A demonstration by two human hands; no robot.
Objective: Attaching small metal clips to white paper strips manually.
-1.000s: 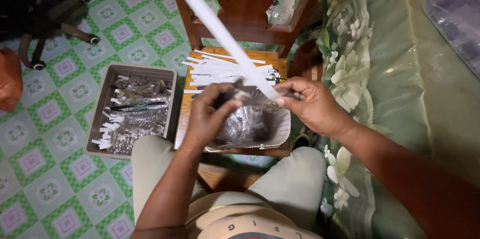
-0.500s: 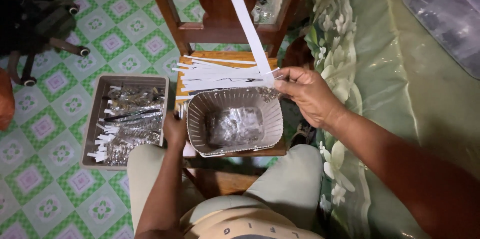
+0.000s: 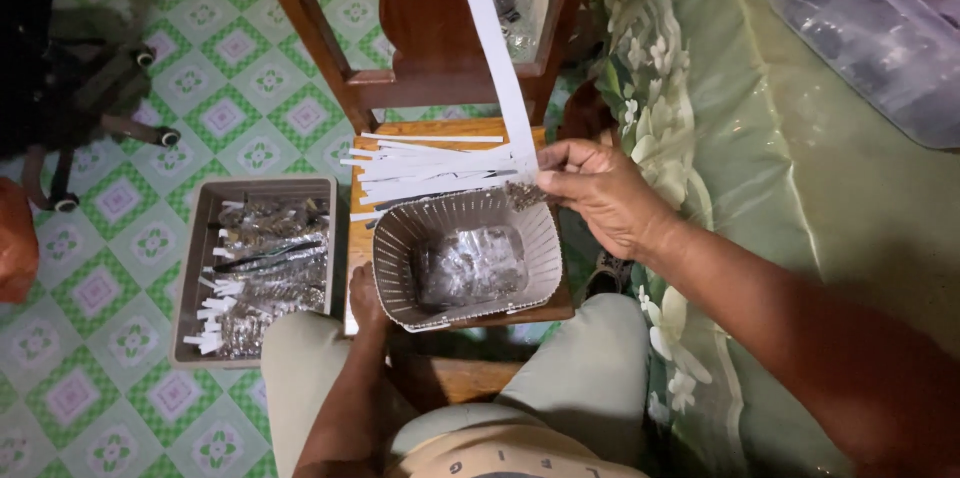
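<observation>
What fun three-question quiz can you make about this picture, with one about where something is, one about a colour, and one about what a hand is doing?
1. Where is the slotted basket?
A. On the wooden stool
B. On the bed
C. On the floor

2. What colour is the long paper strip?
A. Red
B. White
C. Black

3. What is the right hand doing?
A. Lying flat and empty
B. Pinching the strip and a small dark bundle
C. Holding a cup

Answers: 1 A, the basket sits on the stool top beside a pile of white strips. 2 B, it is plain white. 3 B, the fingers pinch both over the basket rim, while the left hand touches the basket's side.
</observation>
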